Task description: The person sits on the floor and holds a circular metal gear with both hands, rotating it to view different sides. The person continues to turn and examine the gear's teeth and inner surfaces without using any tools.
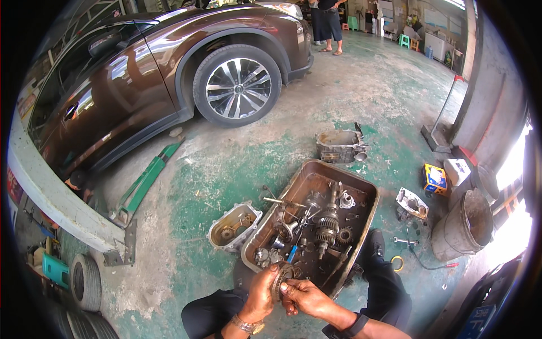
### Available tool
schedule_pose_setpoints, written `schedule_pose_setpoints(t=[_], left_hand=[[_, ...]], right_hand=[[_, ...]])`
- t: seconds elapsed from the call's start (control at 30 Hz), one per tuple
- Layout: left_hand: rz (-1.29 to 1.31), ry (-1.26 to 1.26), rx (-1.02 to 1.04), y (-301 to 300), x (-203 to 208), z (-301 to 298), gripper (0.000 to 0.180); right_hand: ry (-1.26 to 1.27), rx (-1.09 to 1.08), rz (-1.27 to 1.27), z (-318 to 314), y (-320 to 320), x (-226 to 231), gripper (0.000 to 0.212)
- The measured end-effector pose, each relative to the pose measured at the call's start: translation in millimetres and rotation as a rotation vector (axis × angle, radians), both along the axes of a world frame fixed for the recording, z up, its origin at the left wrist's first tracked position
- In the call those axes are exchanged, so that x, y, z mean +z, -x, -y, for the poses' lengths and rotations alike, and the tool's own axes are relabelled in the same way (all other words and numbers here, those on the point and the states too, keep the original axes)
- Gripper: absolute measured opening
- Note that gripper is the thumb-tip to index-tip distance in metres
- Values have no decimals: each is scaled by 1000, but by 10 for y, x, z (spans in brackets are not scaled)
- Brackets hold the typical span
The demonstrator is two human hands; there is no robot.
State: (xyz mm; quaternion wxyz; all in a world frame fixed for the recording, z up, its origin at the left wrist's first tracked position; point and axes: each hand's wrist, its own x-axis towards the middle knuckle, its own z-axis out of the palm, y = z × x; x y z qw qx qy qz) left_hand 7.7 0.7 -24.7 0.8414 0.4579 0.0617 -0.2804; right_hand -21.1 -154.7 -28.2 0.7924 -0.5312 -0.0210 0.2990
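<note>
A dark, oily toothed ring that looks like a gear (pixel 281 279) is held upright over the near end of a brown metal tray (pixel 370 189). My left hand (pixel 258 298) is closed round its left side. From the right, my right hand (pixel 309 296) pinches its rim, thumb on top. In the tray just beyond my hands lie a blue-handled screwdriver (pixel 292 253) and several small metal parts. A long shaft stacked with gears (pixel 327 225) rests in the tray's middle, beside a loose gear (pixel 345 234).
Open metal housings stand left (pixel 212 233) and beyond (pixel 337 148) the tray. To the right are another casting (pixel 412 204), a wrench (pixel 404 241), a tape roll (pixel 397 263) and a dirty bucket (pixel 462 229). A brown car (pixel 124 73) and green lift arm (pixel 148 179) occupy the left.
</note>
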Motion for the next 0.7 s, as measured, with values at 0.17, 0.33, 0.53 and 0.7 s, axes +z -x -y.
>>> schedule_pose_setpoints(t=[0.17, 0.33, 0.53, 0.7], left_hand=[[11, -10, 128, -13, 84, 86, 38], [-47, -32, 143, -20, 171, 150, 37], [-23, -105, 126, -6, 191, 176, 37], [110, -124, 13, -16, 156, 70, 44]], right_hand=[[30, -52, 0, -11, 14, 43, 34], [25, -81, 35, 7, 11, 52, 35], [26, -105, -42, -8, 13, 66, 33], [9, -121, 17, -11, 21, 89, 35]])
